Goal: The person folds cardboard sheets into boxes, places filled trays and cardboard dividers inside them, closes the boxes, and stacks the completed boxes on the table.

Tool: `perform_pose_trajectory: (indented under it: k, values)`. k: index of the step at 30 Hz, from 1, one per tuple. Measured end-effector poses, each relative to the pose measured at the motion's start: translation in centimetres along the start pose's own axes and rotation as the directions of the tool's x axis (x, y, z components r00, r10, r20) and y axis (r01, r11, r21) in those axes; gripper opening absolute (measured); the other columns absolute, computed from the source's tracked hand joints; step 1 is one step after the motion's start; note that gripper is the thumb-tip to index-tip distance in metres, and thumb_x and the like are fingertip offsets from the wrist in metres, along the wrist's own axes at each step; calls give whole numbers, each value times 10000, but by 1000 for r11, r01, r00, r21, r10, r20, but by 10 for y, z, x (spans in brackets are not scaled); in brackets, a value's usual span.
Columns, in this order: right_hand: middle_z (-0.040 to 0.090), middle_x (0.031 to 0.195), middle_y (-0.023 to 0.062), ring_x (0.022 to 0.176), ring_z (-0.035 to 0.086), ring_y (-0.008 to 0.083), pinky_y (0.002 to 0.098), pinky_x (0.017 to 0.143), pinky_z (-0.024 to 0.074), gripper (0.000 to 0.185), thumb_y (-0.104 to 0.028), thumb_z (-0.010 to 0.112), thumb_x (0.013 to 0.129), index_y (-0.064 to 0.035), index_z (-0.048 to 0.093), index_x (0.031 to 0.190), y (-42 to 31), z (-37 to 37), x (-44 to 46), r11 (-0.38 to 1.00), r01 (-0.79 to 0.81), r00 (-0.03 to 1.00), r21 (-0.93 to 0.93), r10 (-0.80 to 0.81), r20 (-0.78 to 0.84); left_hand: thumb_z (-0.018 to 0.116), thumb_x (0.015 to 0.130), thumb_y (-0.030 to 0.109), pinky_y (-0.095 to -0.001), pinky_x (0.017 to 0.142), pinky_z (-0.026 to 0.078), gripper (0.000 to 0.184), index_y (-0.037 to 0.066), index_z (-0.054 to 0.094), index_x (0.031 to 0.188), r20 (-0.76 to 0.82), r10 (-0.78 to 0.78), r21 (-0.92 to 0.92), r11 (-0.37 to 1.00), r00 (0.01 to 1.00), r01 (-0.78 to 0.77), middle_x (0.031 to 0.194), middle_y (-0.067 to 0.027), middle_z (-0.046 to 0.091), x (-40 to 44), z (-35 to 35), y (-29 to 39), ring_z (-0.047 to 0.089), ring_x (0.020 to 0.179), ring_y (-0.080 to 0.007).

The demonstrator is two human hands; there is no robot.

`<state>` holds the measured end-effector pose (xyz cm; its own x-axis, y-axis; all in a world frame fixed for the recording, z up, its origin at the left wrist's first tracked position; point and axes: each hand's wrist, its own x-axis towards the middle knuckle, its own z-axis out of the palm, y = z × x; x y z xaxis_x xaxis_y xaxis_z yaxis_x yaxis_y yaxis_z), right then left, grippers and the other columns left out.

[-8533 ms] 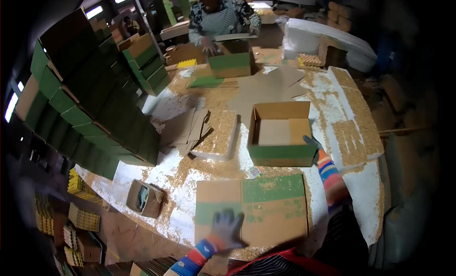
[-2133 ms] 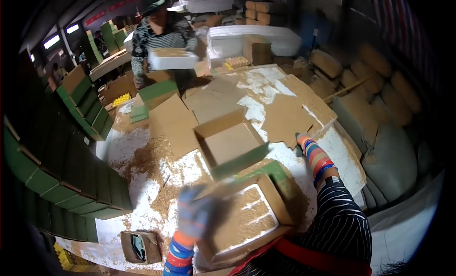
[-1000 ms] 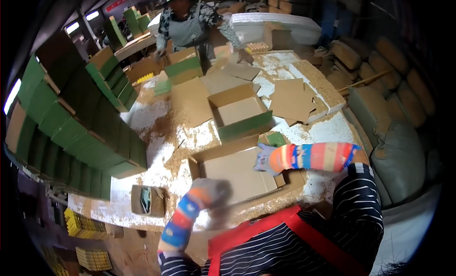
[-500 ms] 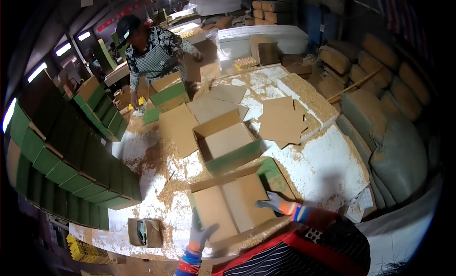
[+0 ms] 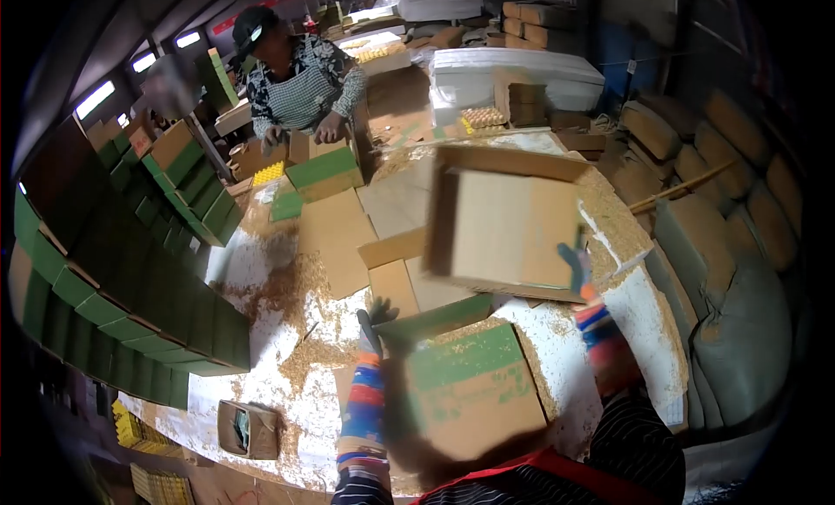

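An open cardboard box (image 5: 491, 222), slightly blurred, is held up and tilted over the table's right side, its inside facing me. My right hand (image 5: 574, 268), gloved, is closed on the box's near right corner. Partly beneath it sits a second open box (image 5: 435, 321) with a green outer wall. My left hand (image 5: 376, 321), also gloved, has its fingers spread at that box's near left corner; whether it touches is unclear. Closest to my body lies a flat green-and-brown cardboard piece (image 5: 474, 387).
Green-sided boxes (image 5: 130, 305) are stacked along the left. A small carton (image 5: 248, 429) stands near the front edge. Across the table, a co-worker (image 5: 304, 96) handles a green box (image 5: 323, 170). Flat cardboard sheets (image 5: 335, 240) and sawdust-like bits cover the tabletop. Full sacks (image 5: 739, 287) line the right.
The box between my hands has been lifted away and to the right, uncovering the flat cardboard. My left hand has let go of it and moved forward. The co-worker's hands have moved to the green box.
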<state>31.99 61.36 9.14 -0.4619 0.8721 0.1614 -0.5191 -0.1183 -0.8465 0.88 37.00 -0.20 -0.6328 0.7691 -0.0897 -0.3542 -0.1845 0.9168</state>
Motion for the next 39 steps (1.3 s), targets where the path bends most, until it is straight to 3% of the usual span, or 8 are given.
perform_pose_trajectory:
  k: [8, 11, 15, 19, 21, 25, 34, 39]
  values:
    - [476, 1211, 199, 1102, 418, 382, 441, 944, 297, 475, -475, 467, 831, -129, 551, 1145, 120, 82, 40, 468, -30, 979, -883, 193, 69, 305, 934, 333, -333, 1038, 227, 523, -3, 256, 1331, -219, 322, 274, 926, 921, -258, 1354, -145, 297, -47, -13, 17, 294, 1239, -246]
    - [489, 1083, 208, 917, 462, 353, 469, 801, 355, 425, -324, 439, 849, -99, 466, 1208, 75, 73, -33, -136, 172, 905, -976, -369, 211, 567, 727, 534, -484, 1034, 189, 884, -28, 244, 1327, 334, 192, 921, 141, 923, -363, 1350, -261, 262, -157, -16, 33, 220, 1261, -424]
    - [496, 1061, 185, 974, 468, 320, 439, 822, 374, 452, -324, 492, 778, -55, 466, 1140, 112, 54, -219, 222, 518, 855, -826, -128, 502, 656, 574, 547, -580, 977, 177, 924, 59, 353, 1298, 572, -277, 697, -332, 772, -635, 1260, -289, 359, -295, -20, 7, 276, 1196, -467]
    - [491, 1098, 138, 1035, 465, 284, 416, 849, 383, 419, -290, 510, 730, -64, 501, 1082, 139, 65, -344, 663, 512, 755, -546, -45, 654, 677, 617, 334, -500, 933, 304, 649, 136, 480, 1203, 694, -203, 686, -103, 691, -720, 1195, -191, 446, -309, -19, 13, 397, 1101, -418]
    - [469, 1162, 127, 1071, 454, 282, 431, 866, 388, 470, -291, 499, 742, -70, 471, 1155, 47, 94, -319, -10, 823, 538, -568, 335, 773, 700, 577, 269, -445, 886, 386, 630, 87, 527, 1155, 791, -69, 611, 59, 608, -789, 1126, -178, 519, -307, 1, 59, 484, 1032, -384]
    - [516, 743, 21, 678, 510, 185, 312, 583, 401, 186, -243, 528, 657, -112, 528, 790, -17, 144, -264, -183, 883, 417, -432, -113, 902, 683, 683, 144, -393, 900, 401, 694, 90, 375, 1302, 730, -242, 680, 340, 639, -649, 1153, -163, 521, -270, 7, 154, 520, 1024, -289]
    - [343, 1251, 287, 1214, 288, 418, 584, 1009, 139, 869, -409, 640, 608, -48, 292, 1317, -34, 185, -232, -122, 761, 647, -637, 68, 760, 634, 762, 100, -356, 893, 401, 723, 99, 234, 1364, 538, -313, 841, 262, 783, -473, 1293, -82, 382, -186, 16, 191, 443, 1087, -276]
    - [572, 919, 74, 943, 508, 285, 462, 822, 352, 217, -293, 611, 633, -130, 591, 774, -43, 149, -255, -4, 883, 467, -469, 95, 879, 606, 799, 73, -355, 884, 407, 706, 70, 200, 1376, 480, -277, 855, 362, 832, -372, 1323, -87, 351, -192, -28, 213, 431, 1086, -277]
